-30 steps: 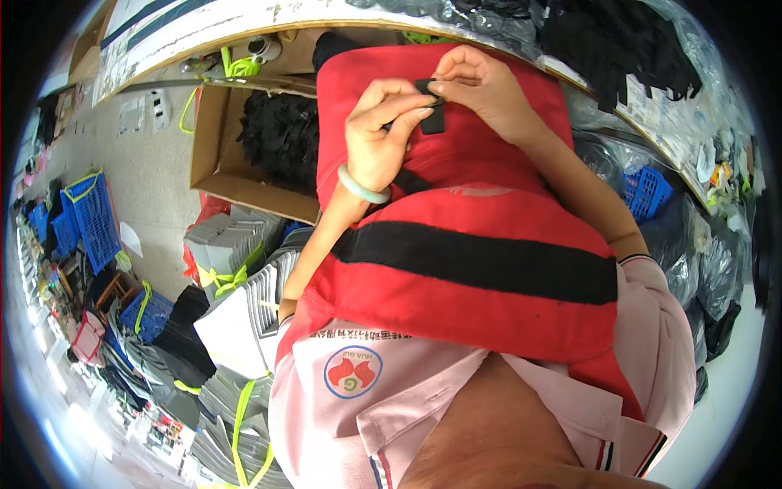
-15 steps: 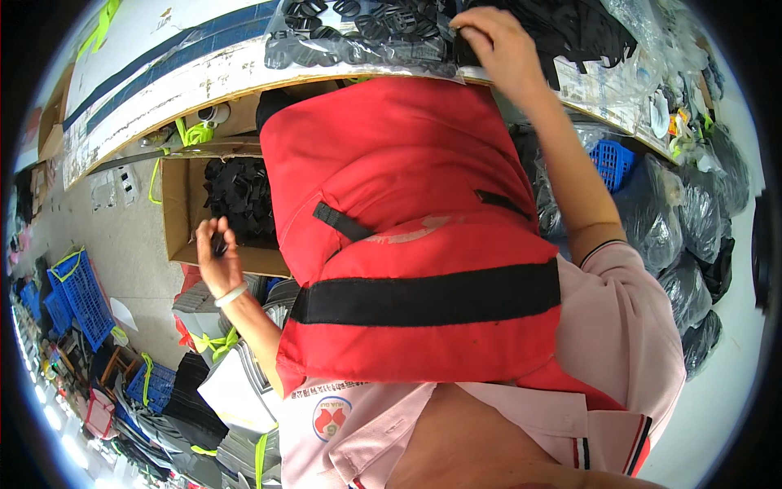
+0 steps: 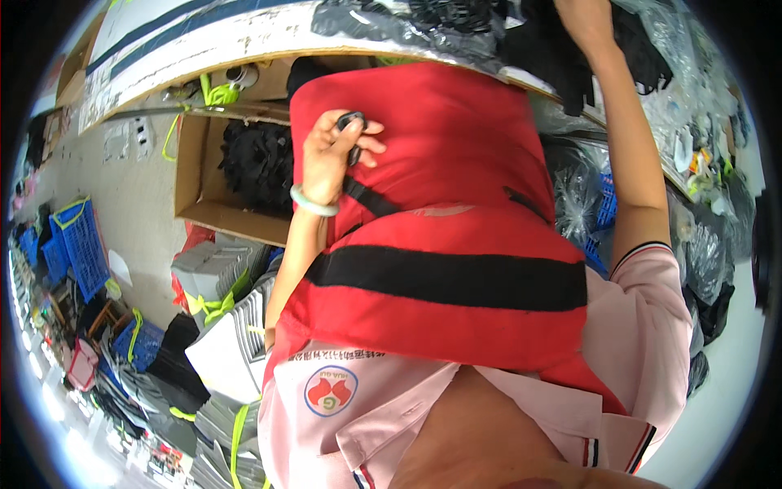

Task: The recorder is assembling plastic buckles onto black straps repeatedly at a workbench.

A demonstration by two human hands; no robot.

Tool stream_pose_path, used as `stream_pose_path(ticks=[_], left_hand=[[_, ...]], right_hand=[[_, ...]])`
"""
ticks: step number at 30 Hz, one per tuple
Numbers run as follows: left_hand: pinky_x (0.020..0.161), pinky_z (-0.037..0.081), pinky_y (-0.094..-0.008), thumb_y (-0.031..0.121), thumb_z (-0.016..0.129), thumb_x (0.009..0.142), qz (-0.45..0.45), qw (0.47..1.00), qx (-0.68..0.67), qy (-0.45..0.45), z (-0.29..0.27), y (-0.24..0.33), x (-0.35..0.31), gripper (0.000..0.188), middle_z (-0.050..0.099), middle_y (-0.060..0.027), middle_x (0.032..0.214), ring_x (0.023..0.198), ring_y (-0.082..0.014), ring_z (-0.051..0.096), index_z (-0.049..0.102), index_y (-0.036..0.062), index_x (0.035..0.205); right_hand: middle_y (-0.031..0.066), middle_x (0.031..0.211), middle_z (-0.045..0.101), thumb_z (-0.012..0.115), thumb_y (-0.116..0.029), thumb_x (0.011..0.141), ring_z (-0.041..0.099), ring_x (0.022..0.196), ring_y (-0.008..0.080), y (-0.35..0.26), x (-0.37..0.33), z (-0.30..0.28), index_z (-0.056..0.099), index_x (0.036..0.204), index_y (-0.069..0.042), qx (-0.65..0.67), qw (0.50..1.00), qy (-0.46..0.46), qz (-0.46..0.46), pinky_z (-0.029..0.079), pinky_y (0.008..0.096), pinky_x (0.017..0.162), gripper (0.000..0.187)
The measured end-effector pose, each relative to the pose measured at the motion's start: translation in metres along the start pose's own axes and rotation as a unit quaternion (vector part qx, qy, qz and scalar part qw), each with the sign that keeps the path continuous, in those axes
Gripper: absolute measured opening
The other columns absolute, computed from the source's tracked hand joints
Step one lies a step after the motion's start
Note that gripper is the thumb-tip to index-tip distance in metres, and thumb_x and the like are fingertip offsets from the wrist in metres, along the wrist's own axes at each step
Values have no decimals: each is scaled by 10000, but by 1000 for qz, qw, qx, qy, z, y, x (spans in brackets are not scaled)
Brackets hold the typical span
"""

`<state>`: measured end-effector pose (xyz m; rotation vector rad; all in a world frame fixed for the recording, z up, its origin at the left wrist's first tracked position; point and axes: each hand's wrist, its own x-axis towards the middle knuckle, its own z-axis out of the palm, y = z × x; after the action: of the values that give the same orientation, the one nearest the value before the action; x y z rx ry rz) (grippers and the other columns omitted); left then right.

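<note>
My left hand [image 3: 330, 159] is raised over the red apron [image 3: 440, 122] on my lap. Its fingers are closed round a small black plastic buckle [image 3: 353, 122], whose exact shape is partly covered. At the top edge my right hand [image 3: 585, 23] reaches over a pile of black fabric straps [image 3: 547, 50] on the table. Its fingertips are cut off by the picture's edge, so any hold is hidden. Left of that pile, a clear plastic bag [image 3: 366, 28] of black buckles lies on the table.
The worn white table [image 3: 204, 53] runs across the top. Beneath it, left of my lap, stands a cardboard box [image 3: 191, 175] of black pieces. Bundled grey sheets [image 3: 216, 273] stand lower left, blue baskets [image 3: 81, 253] farther left. Filled plastic bags [image 3: 705, 253] crowd the right.
My left hand has moved from beside the box up and right over the apron, holding the black buckle. My right hand has moved up and right, from the buckle bag to the strap pile.
</note>
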<state>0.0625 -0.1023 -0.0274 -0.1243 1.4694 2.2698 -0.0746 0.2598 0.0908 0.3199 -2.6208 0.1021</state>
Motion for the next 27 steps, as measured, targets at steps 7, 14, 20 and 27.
stream_pose_path(ticks=[7,14,20,27], left_hand=[[557,439,-238,233,484,994,-56,994,-89,8,13,0,7,286,622,-100,801,631,-130,536,598,-28,1012],[512,390,-217,185,491,986,-142,920,-353,-97,9,3,5,266,558,-63,842,648,-127,489,546,-9,1158],[495,376,-207,124,436,993,-199,806,-537,-149,5,6,1,282,494,-72,864,647,-127,415,496,-19,1228],[487,381,-211,128,434,993,-179,803,-552,-136,6,11,-3,279,484,-71,843,641,-125,412,495,-20,1222]], right_hand=[[98,755,626,631,-156,823,581,745,300,-65,-28,-15,675,790,-60,314,920,-183,148,451,393,663,111],[-8,738,523,556,-149,942,463,698,41,-150,-94,25,570,940,4,571,723,-372,116,388,231,614,154],[-14,640,383,539,-216,959,375,611,60,-183,-108,40,506,797,-23,705,636,-283,134,343,251,546,254],[-24,626,313,555,-232,957,316,587,63,-178,-103,36,427,729,-43,569,746,-335,88,298,276,506,322]])
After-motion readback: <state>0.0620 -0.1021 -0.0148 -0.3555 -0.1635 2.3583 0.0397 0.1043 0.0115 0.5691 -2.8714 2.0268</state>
